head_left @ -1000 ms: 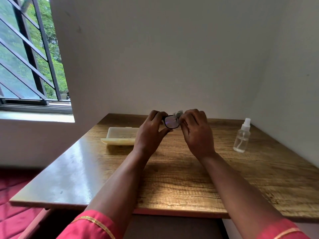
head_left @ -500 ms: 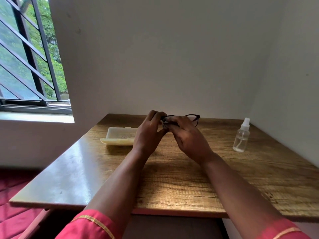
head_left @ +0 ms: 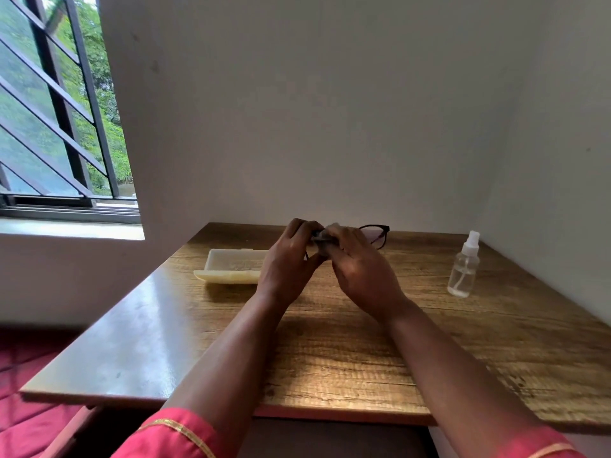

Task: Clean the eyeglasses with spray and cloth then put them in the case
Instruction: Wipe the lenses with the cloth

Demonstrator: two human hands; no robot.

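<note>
While both hands pinch: left hand [head_left: 287, 262] eyeglasses [head_left: 375, 235], right hand [head_left: 360, 269] cloth [head_left: 320, 239] | frame's long axis left-right | open case [head_left: 231, 269] just left, nearest left hand.

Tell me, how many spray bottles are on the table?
1. The clear spray bottle stands upright on the right side of the wooden table, near the wall, apart from both hands. I see no others, though the hands could hide something small.

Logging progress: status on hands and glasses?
Left hand grips black-framed eyeglasses. Right hand rubs grey cloth on lens. Open cream case unobstructed.
</note>
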